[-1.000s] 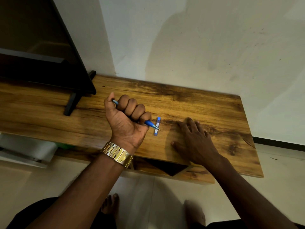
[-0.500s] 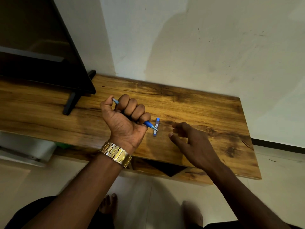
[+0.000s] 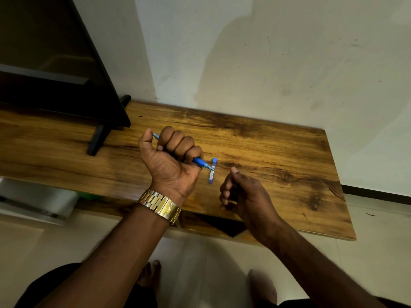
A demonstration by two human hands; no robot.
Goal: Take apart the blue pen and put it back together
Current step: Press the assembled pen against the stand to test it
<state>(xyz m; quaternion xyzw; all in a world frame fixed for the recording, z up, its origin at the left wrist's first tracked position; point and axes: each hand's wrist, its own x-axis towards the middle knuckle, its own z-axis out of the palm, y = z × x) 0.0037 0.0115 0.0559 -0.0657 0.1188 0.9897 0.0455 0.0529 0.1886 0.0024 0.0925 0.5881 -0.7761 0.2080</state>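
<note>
Since the earlier frames, the right hand has been lifted from the wooden table and drawn back toward the near edge, its fingers now loosely curled around nothing visible.

Left of the fist, a dark screen on a black stand is seen, well apart from the work. The left hand is closed firmly around the blue pen, which is held as in a fist: the rear end comes out beside the thumb, the pointed tip comes out below the little finger, toward the right. Just beyond that tip, a small blue cap piece lies flat on the table, apparently under the tip; contact cannot be told.

It is judged that the pen is partly disassembled, the cap being already off. Next, the tip section would probably have to be gripped by the right hand and unscrewed or pulled.

Right of the grip, much bare table is available; the near edge is close under both wrists, so loose parts could be lost there.
</note>
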